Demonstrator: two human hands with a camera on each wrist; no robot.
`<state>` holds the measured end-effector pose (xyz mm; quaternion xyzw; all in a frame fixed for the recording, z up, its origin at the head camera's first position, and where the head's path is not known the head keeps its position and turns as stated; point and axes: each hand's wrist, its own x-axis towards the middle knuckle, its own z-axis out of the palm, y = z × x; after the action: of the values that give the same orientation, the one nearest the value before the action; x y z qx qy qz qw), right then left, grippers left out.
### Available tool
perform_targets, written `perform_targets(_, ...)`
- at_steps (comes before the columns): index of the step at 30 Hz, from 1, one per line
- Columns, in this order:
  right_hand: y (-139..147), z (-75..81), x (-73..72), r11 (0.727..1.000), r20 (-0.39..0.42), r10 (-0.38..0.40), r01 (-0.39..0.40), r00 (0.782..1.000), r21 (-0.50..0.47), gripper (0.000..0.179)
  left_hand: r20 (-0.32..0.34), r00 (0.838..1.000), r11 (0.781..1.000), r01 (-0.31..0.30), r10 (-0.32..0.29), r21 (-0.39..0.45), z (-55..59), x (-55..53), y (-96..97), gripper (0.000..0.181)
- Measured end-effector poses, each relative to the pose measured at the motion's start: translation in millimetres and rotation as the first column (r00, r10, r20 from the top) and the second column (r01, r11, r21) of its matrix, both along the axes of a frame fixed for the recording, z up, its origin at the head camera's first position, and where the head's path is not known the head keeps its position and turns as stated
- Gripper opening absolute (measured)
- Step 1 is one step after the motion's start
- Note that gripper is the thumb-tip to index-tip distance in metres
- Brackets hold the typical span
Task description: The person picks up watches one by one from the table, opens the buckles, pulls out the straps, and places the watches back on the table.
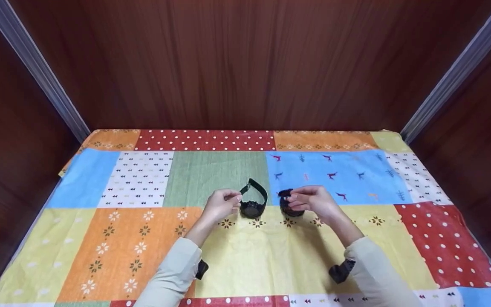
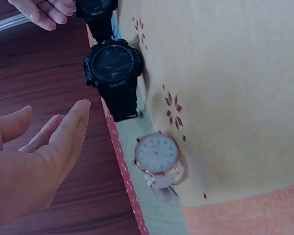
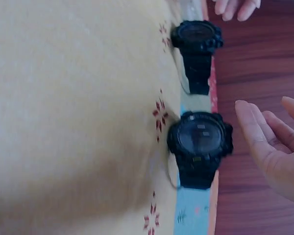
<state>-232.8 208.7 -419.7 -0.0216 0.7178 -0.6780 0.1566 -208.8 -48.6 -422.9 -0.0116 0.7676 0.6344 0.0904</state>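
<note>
Two black digital watches stand side by side on the cloth. My left hand (image 1: 221,204) is beside the left black watch (image 1: 252,209), whose strap loops upward. In the left wrist view, the fingers are relaxed and apart from that watch (image 2: 113,64). A white-faced watch with a rose-gold rim (image 2: 157,152) stands near this hand; I cannot make it out in the head view. My right hand (image 1: 313,200) is at the right black watch (image 1: 290,209), covering part of it. From the right wrist, its fingers look extended, with a gap to the watch (image 3: 201,136).
A patchwork-patterned cloth (image 1: 245,256) covers the table. Brown wood-grain panels (image 1: 245,64) rise behind it and on both sides, with grey metal strips (image 1: 36,68) at the corners. Black straps (image 1: 341,271) hang under both forearms.
</note>
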Motion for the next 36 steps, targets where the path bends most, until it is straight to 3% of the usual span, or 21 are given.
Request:
perform_targets(11,30,2.4,3.6,0.993,-0.010,-0.072,0.073,0.997,0.088,0.031,0.034,0.998,0.998,0.050,-0.051,0.042,6.2,0.7,28.9,0.027)
perform_targets(20,41,-1.4,6.3,0.989,0.005,-0.070,0.068,0.998,0.129,0.032,-0.005,0.992,0.992,0.122,-0.122,-0.036,6.1,-1.2,54.6,0.021)
perform_targets(29,45,-8.0,6.3,0.988,0.039,-0.066,0.060,0.997,0.142,0.035,0.051,0.986,0.988,0.156,-0.156,-0.002,-2.9,-4.6,69.7,0.026)
perform_targets(36,45,-15.6,6.0,0.986,0.055,-0.088,0.079,0.995,0.148,0.034,0.031,0.985,0.985,0.171,-0.170,-0.015,-13.1,-7.5,82.7,0.028)
